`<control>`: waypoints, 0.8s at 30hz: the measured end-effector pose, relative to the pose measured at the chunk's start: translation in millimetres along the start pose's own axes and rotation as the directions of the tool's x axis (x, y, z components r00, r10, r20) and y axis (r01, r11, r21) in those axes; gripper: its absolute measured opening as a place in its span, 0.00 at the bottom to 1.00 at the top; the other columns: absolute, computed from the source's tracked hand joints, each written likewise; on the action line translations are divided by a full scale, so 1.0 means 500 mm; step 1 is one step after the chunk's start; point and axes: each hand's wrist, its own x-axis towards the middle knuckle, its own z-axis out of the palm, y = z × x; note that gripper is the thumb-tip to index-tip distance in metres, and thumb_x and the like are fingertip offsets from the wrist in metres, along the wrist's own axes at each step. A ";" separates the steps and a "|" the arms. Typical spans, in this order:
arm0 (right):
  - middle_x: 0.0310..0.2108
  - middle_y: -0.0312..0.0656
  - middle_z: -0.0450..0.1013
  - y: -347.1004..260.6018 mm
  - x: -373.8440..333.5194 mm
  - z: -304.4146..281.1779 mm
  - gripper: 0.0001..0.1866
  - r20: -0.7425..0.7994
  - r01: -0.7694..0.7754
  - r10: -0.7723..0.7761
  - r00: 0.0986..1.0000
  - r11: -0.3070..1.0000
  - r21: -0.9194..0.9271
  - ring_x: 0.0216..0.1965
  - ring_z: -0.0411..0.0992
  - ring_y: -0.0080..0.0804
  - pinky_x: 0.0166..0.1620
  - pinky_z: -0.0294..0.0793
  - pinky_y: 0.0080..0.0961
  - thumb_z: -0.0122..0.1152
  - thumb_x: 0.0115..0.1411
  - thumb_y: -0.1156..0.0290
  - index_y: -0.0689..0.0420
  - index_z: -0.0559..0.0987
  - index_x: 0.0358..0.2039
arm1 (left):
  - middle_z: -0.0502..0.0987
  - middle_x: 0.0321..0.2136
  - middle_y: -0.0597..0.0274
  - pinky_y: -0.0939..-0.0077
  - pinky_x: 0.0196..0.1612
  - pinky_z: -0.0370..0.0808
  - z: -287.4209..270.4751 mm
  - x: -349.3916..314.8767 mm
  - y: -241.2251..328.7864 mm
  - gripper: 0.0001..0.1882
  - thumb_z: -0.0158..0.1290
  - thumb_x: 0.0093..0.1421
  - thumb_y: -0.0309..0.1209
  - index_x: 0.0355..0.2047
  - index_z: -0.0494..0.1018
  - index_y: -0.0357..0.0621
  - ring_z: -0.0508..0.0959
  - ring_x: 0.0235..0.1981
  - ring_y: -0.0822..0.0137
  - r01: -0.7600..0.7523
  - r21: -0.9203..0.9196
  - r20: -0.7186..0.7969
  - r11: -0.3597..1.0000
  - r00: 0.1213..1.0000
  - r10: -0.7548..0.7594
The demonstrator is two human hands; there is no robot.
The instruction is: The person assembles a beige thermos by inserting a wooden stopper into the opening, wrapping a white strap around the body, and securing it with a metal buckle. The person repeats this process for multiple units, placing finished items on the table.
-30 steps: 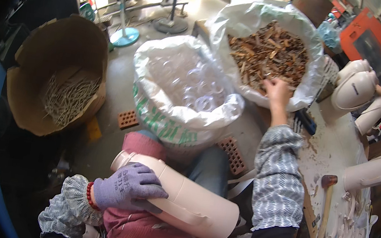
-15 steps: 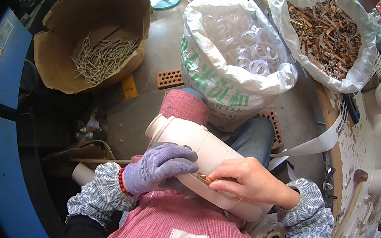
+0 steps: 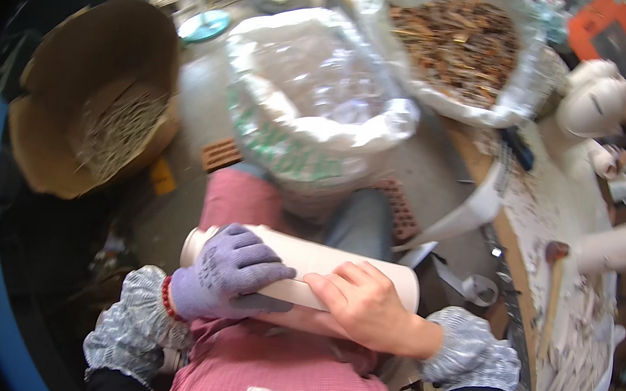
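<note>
A pale pinkish plastic pipe fitting (image 3: 313, 253) lies across my lap, nearly level from left to right. My left hand (image 3: 234, 274), in a purple-grey knitted glove, wraps over its left part near the collar end. Bare, my right hand (image 3: 365, 305) is closed over the right part, its thumb and fingers bent against the wall. Both hands press on the fitting's near upper side. Whether anything small sits under the right fingers is hidden. A pink apron (image 3: 287, 380) lies beneath the fitting.
Ahead stands a white sack (image 3: 260, 116) of clear plastic rings. Left is a cardboard bin (image 3: 45, 110) with thin offcuts. A sack of brown scraps (image 3: 458, 48) stands at far right. On the right-hand bench (image 3: 539, 179) lie another fitting (image 3: 618, 246) and a brown-headed mallet (image 3: 553, 293).
The fitting has turned to lie more level, and its side branch no longer shows. The small brownish piece in my right fingers is out of sight. The view has shifted right.
</note>
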 end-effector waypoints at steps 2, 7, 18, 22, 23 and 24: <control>0.23 0.42 0.71 0.040 -0.030 -0.015 0.20 -0.125 -0.012 0.021 0.992 0.997 0.074 0.25 0.71 0.38 0.32 0.72 0.32 0.69 0.47 0.63 0.61 0.76 0.38 | 0.77 0.30 0.59 0.64 0.40 0.72 0.014 0.062 -0.001 0.23 0.69 0.40 0.40 0.37 0.78 0.45 0.78 0.34 0.59 0.025 -0.045 0.071 0.999 0.997 -0.022; 0.35 0.41 0.78 0.123 -0.189 -0.197 0.21 0.016 -0.534 0.638 0.770 0.630 0.564 0.38 0.77 0.26 0.40 0.76 0.24 0.69 0.52 0.65 0.63 0.79 0.44 | 0.67 0.55 0.50 0.62 0.59 0.64 0.028 0.172 -0.065 0.30 0.63 0.50 0.36 0.54 0.70 0.41 0.67 0.57 0.55 0.290 -0.476 0.235 0.830 0.952 -0.197; 0.45 0.55 0.73 0.480 -0.623 -0.292 0.43 -0.738 -0.968 0.665 0.110 -0.096 -0.231 0.49 0.70 0.53 0.49 0.68 0.42 0.63 0.51 0.43 0.56 0.62 0.60 | 0.77 0.42 0.51 0.68 0.50 0.70 0.360 0.527 -0.175 0.18 0.46 0.65 0.41 0.46 0.73 0.39 0.76 0.44 0.54 0.440 -0.434 0.163 0.786 0.896 -0.412; 0.28 0.48 0.78 0.422 -0.485 -0.376 0.25 -0.628 -0.870 0.675 0.387 0.493 -0.007 0.32 0.77 0.50 0.34 0.74 0.38 0.62 0.56 0.48 0.56 0.77 0.44 | 0.77 0.43 0.49 0.65 0.50 0.70 0.362 0.555 -0.174 0.18 0.43 0.66 0.40 0.46 0.73 0.41 0.75 0.45 0.51 0.582 -0.402 0.297 0.707 0.813 -0.501; 0.26 0.47 0.78 0.387 -0.408 -0.393 0.22 -0.599 -0.808 0.672 0.436 0.585 0.067 0.30 0.77 0.49 0.32 0.74 0.37 0.62 0.57 0.49 0.56 0.79 0.40 | 0.76 0.43 0.49 0.66 0.49 0.71 0.359 0.538 -0.200 0.18 0.43 0.67 0.41 0.45 0.73 0.41 0.76 0.44 0.51 0.513 -0.378 0.246 0.770 0.858 -0.451; 0.26 0.48 0.78 0.353 -0.350 -0.409 0.22 -0.561 -0.754 0.642 0.522 0.655 0.048 0.29 0.77 0.48 0.32 0.75 0.36 0.62 0.57 0.48 0.55 0.80 0.38 | 0.75 0.44 0.49 0.67 0.49 0.72 0.349 0.526 -0.206 0.17 0.42 0.67 0.40 0.45 0.73 0.41 0.76 0.43 0.52 0.458 -0.325 0.245 0.827 0.886 -0.394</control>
